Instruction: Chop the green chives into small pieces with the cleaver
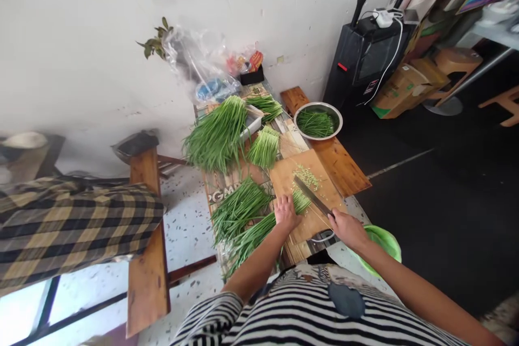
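Note:
My right hand grips the handle of a kitchen knife, its blade slanting to the far left across a wooden cutting board. Under the blade lie the pale ends of a bunch of garlic chives. My left hand holds this bunch down at the board's left edge, fingers curled over it; its green leaves trail toward me under my left forearm. Small chopped pieces are scattered just beyond the blade.
More chives lie in piles on the table. A metal bowl of chives stands on a wooden bench at the right. A green basin is below my right forearm. Plastic bags and a black speaker stand by the wall.

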{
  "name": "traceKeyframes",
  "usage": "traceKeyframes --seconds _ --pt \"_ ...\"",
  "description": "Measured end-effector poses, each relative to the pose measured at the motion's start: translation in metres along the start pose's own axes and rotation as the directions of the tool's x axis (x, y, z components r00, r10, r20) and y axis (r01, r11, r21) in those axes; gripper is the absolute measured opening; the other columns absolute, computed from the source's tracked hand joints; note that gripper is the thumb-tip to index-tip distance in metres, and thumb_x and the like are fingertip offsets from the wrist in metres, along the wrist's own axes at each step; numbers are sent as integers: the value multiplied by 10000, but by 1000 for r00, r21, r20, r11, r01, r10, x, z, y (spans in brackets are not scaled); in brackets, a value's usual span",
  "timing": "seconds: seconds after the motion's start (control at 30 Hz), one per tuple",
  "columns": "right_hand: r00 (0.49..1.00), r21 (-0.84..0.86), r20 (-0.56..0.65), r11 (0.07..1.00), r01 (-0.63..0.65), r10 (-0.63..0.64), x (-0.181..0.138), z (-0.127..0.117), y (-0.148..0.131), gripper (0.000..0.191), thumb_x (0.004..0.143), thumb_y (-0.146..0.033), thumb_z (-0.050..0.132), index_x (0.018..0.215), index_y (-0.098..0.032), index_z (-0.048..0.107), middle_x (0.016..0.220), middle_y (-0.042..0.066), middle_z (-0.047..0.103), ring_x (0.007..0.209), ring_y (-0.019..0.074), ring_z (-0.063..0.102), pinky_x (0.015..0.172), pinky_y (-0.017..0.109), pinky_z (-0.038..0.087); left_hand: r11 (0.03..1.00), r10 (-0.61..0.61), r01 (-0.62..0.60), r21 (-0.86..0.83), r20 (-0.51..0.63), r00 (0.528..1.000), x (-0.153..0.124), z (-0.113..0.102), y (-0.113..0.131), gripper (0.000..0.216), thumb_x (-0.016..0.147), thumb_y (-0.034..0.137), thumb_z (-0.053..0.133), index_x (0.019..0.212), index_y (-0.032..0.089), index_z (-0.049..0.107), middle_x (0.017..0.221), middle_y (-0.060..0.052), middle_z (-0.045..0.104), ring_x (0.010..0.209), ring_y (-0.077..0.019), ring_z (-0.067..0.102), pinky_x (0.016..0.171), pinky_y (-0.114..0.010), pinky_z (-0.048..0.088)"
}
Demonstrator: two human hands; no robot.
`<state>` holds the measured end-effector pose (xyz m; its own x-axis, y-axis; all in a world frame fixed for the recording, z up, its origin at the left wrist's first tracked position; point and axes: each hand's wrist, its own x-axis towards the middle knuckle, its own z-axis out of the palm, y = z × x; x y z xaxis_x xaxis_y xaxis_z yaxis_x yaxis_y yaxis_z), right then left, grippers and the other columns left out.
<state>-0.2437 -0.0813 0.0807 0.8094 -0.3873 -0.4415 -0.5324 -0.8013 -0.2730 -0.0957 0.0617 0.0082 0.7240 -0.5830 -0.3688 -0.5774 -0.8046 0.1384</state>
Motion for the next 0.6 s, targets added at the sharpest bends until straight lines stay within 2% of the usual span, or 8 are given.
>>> traceKeyframes --seconds 0.1,0.27,0.4,0.6 --pt "999 -17 30 999 27 -27 8 14 4 327 975 -325 265 928 -166 547 829 82 701 748 174 658 601 254 326 1000 28 -28 -7 3 1000 -1 5 -3 754 726 513 598 1359 182 358 1321 -144 448 1227 -312 391 1027 -420 328" --pt "996 -34 67 998 57 -55 20 22 8 339 979 -315 245 961 -162 546 821 91 701 746 184 663 595 262 325 1000 17 -17 -18 -3 1000 -3 15 -4 754 826 587 432 1441 174 289 1417 -154 389 1266 -334 365 1034 -446 320" --pt "994 -44 92 997 64 -60 26 24 12 343 981 -313 247 958 -154 550 834 101 704 776 185 668 616 261 342 1000 11 -11 15 -23 1000 -2 28 -4 774 840 585 414 1458 142 271 1435 -170 378 1275 -343 359 1034 -460 316" --pt "988 -61 155 997 38 -28 40 25 10 310 968 -309 308 938 -142 567 835 126 706 782 207 681 618 265 376 991 19 -12 130 -52 998 0 45 -4 729 866 573 391 1456 160 281 1440 -150 382 1261 -315 380 1013 -457 336"
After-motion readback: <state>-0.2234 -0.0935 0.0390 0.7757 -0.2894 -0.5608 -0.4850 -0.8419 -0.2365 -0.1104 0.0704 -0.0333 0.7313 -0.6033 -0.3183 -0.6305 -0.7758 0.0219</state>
